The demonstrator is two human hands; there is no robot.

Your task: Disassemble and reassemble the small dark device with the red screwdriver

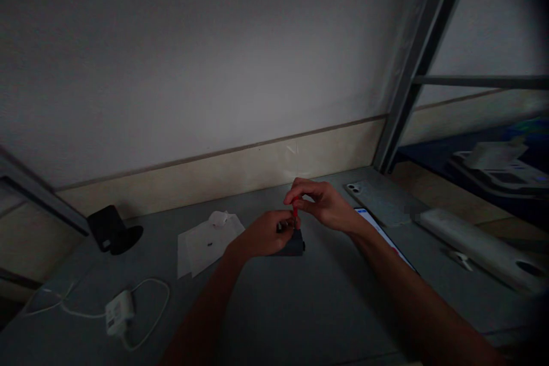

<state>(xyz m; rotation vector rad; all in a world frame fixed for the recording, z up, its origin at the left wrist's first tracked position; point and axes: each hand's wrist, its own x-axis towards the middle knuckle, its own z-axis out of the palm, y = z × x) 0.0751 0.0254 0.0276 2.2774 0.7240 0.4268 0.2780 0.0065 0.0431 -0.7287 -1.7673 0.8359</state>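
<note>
My right hand (319,203) is closed in a pinch on the top of a slim red screwdriver (295,209), held upright. Its tip is hidden behind the fingers of my left hand (268,231). Those fingers are curled over a dark grey box-shaped device (291,246) on the table, and the thumb and index finger come close to the screwdriver's lower part. Much of the device lies covered by the left hand. To its left, white paper sheets (203,251) carry small dark pieces (210,244), too small to name, and a crumpled clear bag (218,218).
A black stand (114,231) is at the left, with a white adapter (120,313) and its cable in front. Right of my right arm lie a lit phone (380,231), a flat grey phone box (377,203) and a long pale case (476,246). Metal posts (422,63) rise behind.
</note>
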